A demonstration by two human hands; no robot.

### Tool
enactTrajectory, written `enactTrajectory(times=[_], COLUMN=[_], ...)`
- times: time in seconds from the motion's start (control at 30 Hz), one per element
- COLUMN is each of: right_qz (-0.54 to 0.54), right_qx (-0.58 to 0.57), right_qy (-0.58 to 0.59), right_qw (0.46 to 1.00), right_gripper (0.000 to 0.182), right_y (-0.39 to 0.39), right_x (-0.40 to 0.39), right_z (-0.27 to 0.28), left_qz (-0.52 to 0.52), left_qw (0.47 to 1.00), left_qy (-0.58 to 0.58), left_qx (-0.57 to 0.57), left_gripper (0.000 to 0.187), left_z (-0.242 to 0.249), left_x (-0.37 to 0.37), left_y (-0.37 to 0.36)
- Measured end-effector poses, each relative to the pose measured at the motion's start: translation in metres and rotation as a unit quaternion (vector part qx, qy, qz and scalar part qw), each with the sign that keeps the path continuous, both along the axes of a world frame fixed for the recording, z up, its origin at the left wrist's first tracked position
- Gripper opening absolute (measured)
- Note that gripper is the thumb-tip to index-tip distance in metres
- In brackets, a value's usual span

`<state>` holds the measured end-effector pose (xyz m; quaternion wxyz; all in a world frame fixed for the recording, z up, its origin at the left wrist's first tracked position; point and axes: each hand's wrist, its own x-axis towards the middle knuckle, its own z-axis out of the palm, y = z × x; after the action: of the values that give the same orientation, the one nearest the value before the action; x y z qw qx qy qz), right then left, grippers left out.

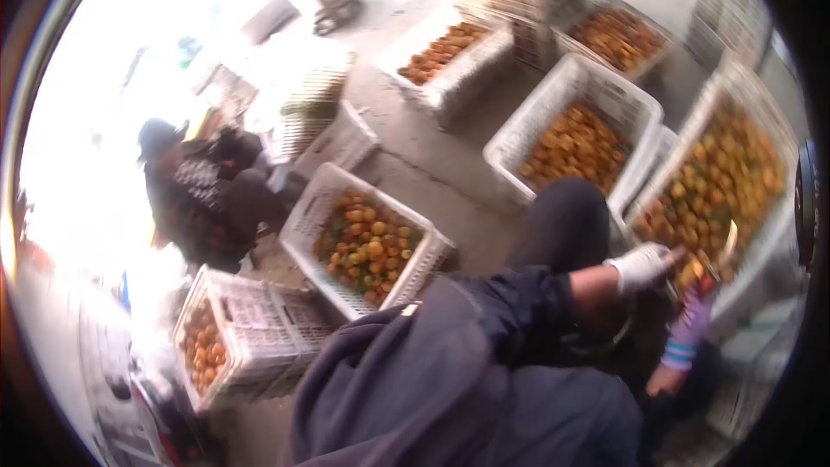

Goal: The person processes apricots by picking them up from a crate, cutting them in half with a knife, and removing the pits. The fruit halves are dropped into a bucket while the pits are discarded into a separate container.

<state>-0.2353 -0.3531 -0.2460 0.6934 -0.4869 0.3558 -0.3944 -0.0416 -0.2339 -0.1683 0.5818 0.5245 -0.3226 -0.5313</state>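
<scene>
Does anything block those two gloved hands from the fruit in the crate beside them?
Nothing visible does: the left hand and right hand meet at the crate, its fruit just beyond.

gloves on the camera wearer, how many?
2: a white glove on the left hand, a purple glove with a striped cuff on the right hand. Fingertips are blurred.

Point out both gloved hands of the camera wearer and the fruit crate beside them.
Left hand (641,268), head view: middle of the white glove.
Right hand (689,316), head view: the purplish glove, below the fingers.
Fruit crate (761,103), head view: its upper right rim.
</scene>
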Motion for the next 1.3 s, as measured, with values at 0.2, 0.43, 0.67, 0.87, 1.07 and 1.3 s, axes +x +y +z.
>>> enactTrajectory(times=[0.2, 0.43, 0.67, 0.87, 1.07, 1.3], right_qz=[0.079, 0.068, -0.019, -0.016, -0.016, -0.043], right_qx=[-0.063, 0.002, 0.194, 0.241, 0.230, 0.221], right_qy=[-0.024, -0.032, -0.087, -0.064, -0.073, -0.089], right_qw=[0.995, 0.997, 0.977, 0.968, 0.970, 0.970], right_gripper=[0.045, 0.041, 0.025, 0.017, 0.016, 0.017], right_y=[0.118, 0.134, 0.121, 0.117, 0.111, 0.107], right_x=[0.025, 0.011, -0.002, 0.002, 0.003, -0.006], right_z=[0.070, 0.076, 0.066, 0.066, 0.067, 0.069], left_qz=[-0.151, -0.193, 0.021, 0.129, -0.126, -0.229], left_qw=[0.985, 0.972, 0.980, 0.777, 0.545, 0.522], left_qy=[0.026, 0.064, -0.194, -0.613, -0.826, -0.813], left_qx=[0.077, 0.120, 0.024, -0.062, 0.065, 0.115], left_gripper=[0.048, 0.050, 0.038, 0.057, 0.061, 0.060], left_z=[0.008, -0.021, 0.043, 0.027, -0.014, -0.035], left_x=[-0.018, -0.002, 0.076, 0.136, 0.045, 0.039], left_y=[0.046, 0.043, 0.016, -0.045, -0.097, -0.121])
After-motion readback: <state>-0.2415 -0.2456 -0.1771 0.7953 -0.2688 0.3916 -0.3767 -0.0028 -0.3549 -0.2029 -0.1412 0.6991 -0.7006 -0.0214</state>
